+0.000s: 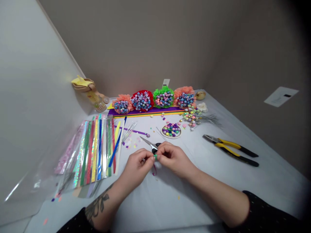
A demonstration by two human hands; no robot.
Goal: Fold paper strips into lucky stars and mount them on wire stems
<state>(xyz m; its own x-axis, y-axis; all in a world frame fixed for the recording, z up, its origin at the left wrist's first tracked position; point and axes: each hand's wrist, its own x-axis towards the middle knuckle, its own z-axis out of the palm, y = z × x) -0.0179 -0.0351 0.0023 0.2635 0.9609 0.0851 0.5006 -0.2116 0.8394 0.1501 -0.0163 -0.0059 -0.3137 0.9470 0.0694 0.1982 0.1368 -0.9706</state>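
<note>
Between my fingertips is a small green paper strip, folded short. My left hand pinches its left end, and my right hand pinches the right end. Most of the strip is hidden by the fingers. Just beyond the hands lie scissors, their blades pointing away to the left and the handles partly covered by my right hand. A curled magenta strip shows below the fingertips. Behind my right hand sits a round dish filled with small folded paper stars.
Yellow-and-black pliers lie at the right. Plastic sleeves of coloured paper strips spread on the left. Along the back stand paper bouquets of stars. Loose stars and thin wires lie back right. A tape roll tops a jar.
</note>
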